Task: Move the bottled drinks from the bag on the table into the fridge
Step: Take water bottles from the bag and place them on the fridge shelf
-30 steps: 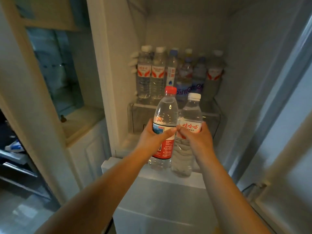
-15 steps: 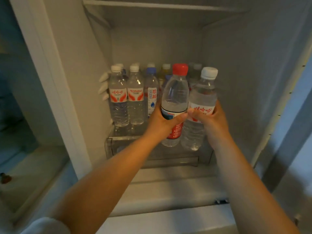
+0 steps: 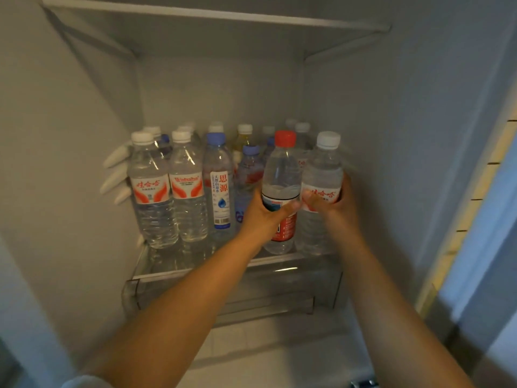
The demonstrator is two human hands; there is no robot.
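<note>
My left hand (image 3: 264,212) grips a clear water bottle with a red cap (image 3: 281,169) around its label. My right hand (image 3: 334,204) grips a clear bottle with a white cap (image 3: 321,166) beside it, on the right. Both bottles stand upright at the front right of the glass fridge shelf (image 3: 195,271), their bases at or just above it. Several other water bottles (image 3: 167,191) fill the shelf's left and back. The bag and the table are out of view.
The fridge's left wall (image 3: 70,163) carries white rail pegs (image 3: 116,175). Another shelf (image 3: 212,18) spans overhead. A clear drawer (image 3: 279,292) sits under the glass shelf. The open fridge door edge (image 3: 475,191) runs down the right.
Both hands have carried the two bottles forward and up, from in front of the lower drawer into the shelf's front right. The view has closed in on the fridge.
</note>
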